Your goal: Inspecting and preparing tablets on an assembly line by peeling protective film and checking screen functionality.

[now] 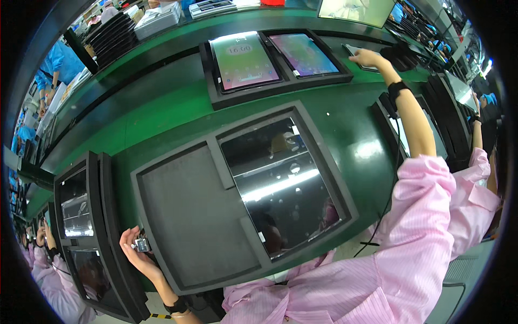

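In front of me a dark grey foam tray lies tilted on the green bench. Its left recess holds nothing, and a glossy black tablet with its screen dark fills the right one. At the tray's left edge is my left hand, fingers curled about a small silver device with a dark display. My right hand reaches out to the far right, fingers closed at the edge of a thin flat panel; the hand hides part of it.
Behind the tray, another foam tray carries two lit tablets. Stacked trays with dark tablets stand left. More trays stand right, where a co-worker's pink sleeve shows. A black cable hangs by my right arm.
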